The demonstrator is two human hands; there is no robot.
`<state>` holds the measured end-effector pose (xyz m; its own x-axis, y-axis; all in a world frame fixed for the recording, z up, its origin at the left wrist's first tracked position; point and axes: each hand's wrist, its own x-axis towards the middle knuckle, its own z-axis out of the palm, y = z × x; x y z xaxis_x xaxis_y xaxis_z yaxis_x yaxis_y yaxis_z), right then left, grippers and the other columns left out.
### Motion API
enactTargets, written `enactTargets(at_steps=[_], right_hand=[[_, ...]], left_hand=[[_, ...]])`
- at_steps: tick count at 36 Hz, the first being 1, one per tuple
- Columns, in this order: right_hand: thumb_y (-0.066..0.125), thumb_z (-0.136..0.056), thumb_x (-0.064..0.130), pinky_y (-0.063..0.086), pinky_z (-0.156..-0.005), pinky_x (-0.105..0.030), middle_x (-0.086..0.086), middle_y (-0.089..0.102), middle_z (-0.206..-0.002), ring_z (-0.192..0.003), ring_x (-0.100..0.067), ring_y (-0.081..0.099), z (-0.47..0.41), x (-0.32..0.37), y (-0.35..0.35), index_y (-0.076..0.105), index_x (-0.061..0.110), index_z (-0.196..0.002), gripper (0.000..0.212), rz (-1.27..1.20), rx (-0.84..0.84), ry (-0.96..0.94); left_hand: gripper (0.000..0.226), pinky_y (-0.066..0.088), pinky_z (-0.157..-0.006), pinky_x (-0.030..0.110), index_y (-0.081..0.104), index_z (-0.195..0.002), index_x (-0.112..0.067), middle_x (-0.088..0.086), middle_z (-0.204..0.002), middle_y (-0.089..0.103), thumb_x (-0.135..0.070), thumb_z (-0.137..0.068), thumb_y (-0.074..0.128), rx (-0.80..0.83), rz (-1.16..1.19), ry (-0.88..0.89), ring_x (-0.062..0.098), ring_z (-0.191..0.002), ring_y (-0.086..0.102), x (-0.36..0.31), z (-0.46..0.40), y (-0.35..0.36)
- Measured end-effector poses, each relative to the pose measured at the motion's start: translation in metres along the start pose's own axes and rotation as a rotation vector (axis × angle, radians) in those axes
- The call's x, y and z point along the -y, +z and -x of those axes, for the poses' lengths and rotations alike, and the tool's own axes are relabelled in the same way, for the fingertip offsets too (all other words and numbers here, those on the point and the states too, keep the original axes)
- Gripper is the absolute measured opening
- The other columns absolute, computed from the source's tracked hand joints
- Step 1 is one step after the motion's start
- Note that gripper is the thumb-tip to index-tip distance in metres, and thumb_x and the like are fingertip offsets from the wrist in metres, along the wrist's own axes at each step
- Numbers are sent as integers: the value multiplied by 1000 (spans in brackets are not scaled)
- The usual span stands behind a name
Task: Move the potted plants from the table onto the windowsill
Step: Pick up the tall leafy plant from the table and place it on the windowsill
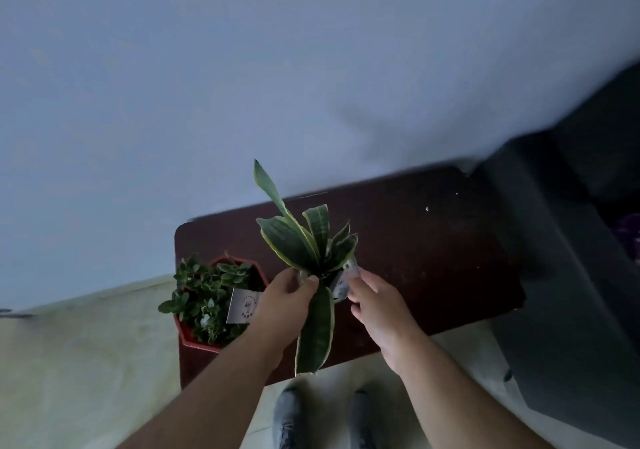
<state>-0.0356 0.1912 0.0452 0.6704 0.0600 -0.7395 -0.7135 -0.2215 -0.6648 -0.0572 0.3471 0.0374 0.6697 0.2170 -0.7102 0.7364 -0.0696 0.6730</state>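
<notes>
A snake plant [304, 244] in a small pale pot [341, 284] was held between both hands over the near edge of the dark wooden table [433, 240]; whether it still touched the top could not be told. The left hand [285, 305] was curled round the pot's left side, the right hand [375, 301] pinched its right rim. The pot was judged light but top-heavy, its stiff leaves liable to snap, so the pot wall was the place to grip. At the near left corner a red octagonal pot [188, 336] held a bushy small-leaved plant [204, 296] and a card tag [244, 305].
</notes>
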Motion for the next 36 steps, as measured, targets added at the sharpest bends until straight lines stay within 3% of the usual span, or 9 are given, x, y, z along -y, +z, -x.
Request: enactTargets(at_steps=[3, 5, 8, 10, 13, 21, 26, 32, 36], right_hand=[[43, -107, 31, 46, -107, -32, 16, 73, -113, -115, -2, 62, 25, 22, -8, 71, 44, -102, 30, 34, 39, -47], [40, -108, 27, 47, -104, -29, 20, 75, -105, -111, 1, 63, 57, 44, -10, 70, 47, -97, 37, 59, 51, -68], [39, -109, 22, 47, -101, -26, 22, 77, -96, -102, 4, 67, 152, 107, -4, 69, 45, -102, 39, 110, 70, -225], [42, -108, 20, 48, -104, -29, 16, 77, -106, -106, 1, 67, 149, 110, -3, 69, 43, -116, 36, 129, 48, -243], [48, -107, 20, 51, -102, -28, 5, 69, -129, -116, -7, 64, 153, 107, -1, 58, 26, -142, 37, 93, 63, -307], [57, -103, 21, 51, -108, -37, 7, 72, -121, -111, 0, 67, 227, 147, 28, 68, 24, -133, 33, 227, 187, -610], [59, -101, 28, 48, -90, -12, 13, 70, -117, -102, 10, 64, 255, 152, 58, 70, 32, -127, 29, 260, 326, -688], [60, -98, 32, 49, -108, -35, 14, 73, -122, -117, 0, 65, 280, 127, 114, 72, 33, -125, 30, 305, 498, -686], [59, -95, 37, 49, -109, -40, 14, 72, -127, -121, -5, 65, 313, 100, 175, 68, 29, -131, 38, 365, 652, -646]], left_hand=[[16, 55, -95, 37, 72, -107, -33, -14, -97, 79, -37, -101, 58, 11, 67, 51, 8, -95, 74, -20, 32, -15], [17, 56, -97, 42, 74, -107, -34, -13, -96, 80, -39, -100, 58, -12, 87, 86, 9, -94, 75, -34, 61, -31], [19, 58, -89, 38, 74, -107, -37, -14, -91, 79, -44, -98, 59, -126, 152, 174, 6, -83, 75, -75, 150, -69], [19, 59, -82, 39, 75, -105, -36, -11, -88, 79, -44, -97, 60, -148, 188, 195, 10, -77, 73, -77, 153, -72], [13, 59, -92, 49, 76, -96, -39, 5, -91, 78, -42, -95, 63, -173, 249, 221, 28, -87, 75, -71, 164, -77], [17, 58, -78, 44, 72, -94, -15, 8, -88, 78, -27, -99, 62, -420, 465, 376, 17, -75, 72, -86, 268, -112], [18, 55, -60, 21, 70, -101, -14, -2, -88, 78, -27, -102, 58, -545, 557, 405, 4, -73, 73, -62, 309, -130], [16, 54, -69, 29, 69, -104, -19, 1, -99, 78, -31, -100, 60, -713, 673, 343, 10, -85, 73, -11, 348, -160], [15, 54, -62, 22, 68, -105, -16, 2, -98, 78, -27, -102, 58, -846, 768, 318, 7, -82, 74, 40, 387, -191]])
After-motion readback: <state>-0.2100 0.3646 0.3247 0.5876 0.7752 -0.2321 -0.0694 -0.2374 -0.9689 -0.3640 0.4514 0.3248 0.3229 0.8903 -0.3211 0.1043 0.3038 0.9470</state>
